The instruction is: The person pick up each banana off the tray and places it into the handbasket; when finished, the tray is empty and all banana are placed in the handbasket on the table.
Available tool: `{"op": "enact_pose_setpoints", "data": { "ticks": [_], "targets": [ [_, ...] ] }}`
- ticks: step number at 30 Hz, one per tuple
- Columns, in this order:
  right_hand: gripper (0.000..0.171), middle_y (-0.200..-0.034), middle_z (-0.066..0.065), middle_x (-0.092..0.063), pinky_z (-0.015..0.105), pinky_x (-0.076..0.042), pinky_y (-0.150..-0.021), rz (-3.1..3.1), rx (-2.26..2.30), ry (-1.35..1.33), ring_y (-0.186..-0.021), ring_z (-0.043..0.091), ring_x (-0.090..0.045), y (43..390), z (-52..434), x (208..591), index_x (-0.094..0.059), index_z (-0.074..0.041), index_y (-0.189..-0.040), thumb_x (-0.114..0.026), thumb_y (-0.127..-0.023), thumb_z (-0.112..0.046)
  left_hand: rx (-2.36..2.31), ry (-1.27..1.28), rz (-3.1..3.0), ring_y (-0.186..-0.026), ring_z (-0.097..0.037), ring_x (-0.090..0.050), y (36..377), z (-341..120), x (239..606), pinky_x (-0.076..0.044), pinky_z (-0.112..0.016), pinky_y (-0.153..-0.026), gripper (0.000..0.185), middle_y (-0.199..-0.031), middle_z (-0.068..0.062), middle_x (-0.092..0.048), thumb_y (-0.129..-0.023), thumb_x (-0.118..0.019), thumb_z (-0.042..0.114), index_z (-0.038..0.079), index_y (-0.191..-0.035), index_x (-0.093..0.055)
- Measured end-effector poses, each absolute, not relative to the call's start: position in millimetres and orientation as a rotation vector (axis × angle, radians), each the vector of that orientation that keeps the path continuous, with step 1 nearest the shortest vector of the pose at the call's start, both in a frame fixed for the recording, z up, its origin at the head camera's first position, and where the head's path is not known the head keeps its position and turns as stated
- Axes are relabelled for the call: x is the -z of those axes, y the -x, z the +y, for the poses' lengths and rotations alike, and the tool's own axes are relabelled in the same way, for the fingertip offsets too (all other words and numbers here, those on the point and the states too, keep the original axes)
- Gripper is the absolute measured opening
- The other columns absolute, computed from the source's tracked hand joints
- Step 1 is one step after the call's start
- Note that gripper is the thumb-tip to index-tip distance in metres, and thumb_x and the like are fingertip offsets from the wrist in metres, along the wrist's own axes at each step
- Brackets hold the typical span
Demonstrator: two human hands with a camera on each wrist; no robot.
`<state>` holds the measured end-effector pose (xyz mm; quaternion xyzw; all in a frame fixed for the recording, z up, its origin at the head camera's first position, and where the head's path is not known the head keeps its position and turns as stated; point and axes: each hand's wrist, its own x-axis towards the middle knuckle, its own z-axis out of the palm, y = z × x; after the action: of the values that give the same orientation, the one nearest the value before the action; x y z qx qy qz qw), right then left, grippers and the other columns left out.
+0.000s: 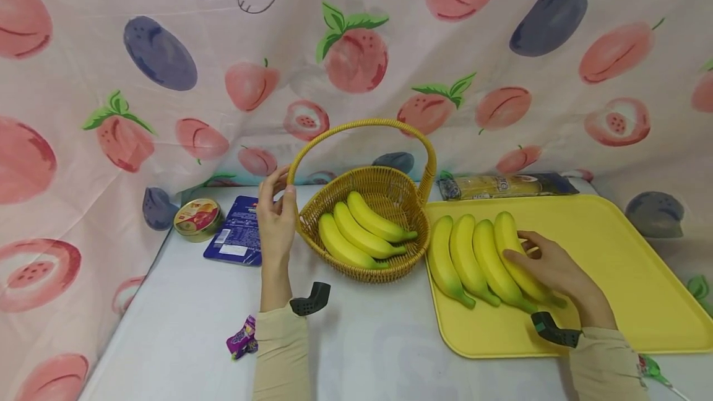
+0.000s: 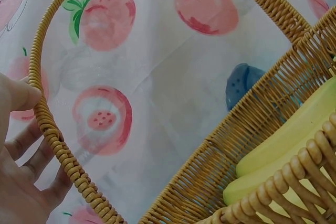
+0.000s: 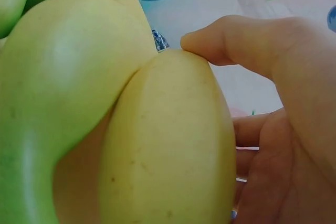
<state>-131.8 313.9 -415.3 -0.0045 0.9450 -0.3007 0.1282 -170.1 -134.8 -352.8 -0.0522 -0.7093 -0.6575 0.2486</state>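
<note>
A wicker basket (image 1: 364, 268) with a tall hoop handle (image 1: 367, 122) stands mid-table and holds three yellow bananas (image 1: 362, 234). My left hand (image 1: 283, 185) pinches the handle low on its left side. The left wrist view shows the thumb (image 2: 18, 94) on the front of the handle (image 2: 52, 129), with the fingers curled behind it. To the right lies a yellow tray (image 1: 613, 246) with several bananas side by side. My right hand (image 1: 529, 251) grips the rightmost banana (image 1: 508, 234). In the right wrist view, thumb and fingers (image 3: 294, 103) wrap that banana (image 3: 168, 145).
Left of the basket lie a round tin (image 1: 197, 218) and a blue packet (image 1: 236, 231). A purple sweet wrapper (image 1: 242, 338) lies by my left sleeve. A long clear packet (image 1: 507, 185) sits behind the tray. Fruit-print cloth walls off the back and sides.
</note>
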Motion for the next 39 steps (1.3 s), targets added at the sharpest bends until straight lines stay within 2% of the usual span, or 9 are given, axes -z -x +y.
{"op": "enact_pose_setpoints", "data": {
  "ticks": [11, 39],
  "targets": [
    [0.079, -0.123, 0.026, -0.050, 0.036, -0.047, -0.074, 2.767, 0.893, 0.056, -0.102, 0.035, -0.053, 132, 304, 406, -0.030, 0.005, -0.143, -0.052, -0.092, -0.052, 1.802, 0.136, -1.926, -0.113, -0.015, -0.048, 171, -135, 353, -0.045, -0.018, -0.089, 0.036, -0.116, -0.005, -0.050, -0.095, -0.048, 0.002, 0.003, -0.131, -0.052],
    [0.071, -0.116, 0.012, -0.056, 0.032, -0.045, -0.075, 2.753, 1.053, 0.323, -0.100, 0.024, -0.053, 135, 239, 391, -0.038, -0.007, -0.143, -0.059, -0.089, -0.049, 1.802, 0.134, -1.939, -0.115, -0.016, -0.048, 169, -135, 352, -0.045, -0.018, -0.092, 0.036, -0.116, -0.003, -0.050, -0.095, -0.048, 0.002, 0.004, -0.131, -0.052]
  ]
}}
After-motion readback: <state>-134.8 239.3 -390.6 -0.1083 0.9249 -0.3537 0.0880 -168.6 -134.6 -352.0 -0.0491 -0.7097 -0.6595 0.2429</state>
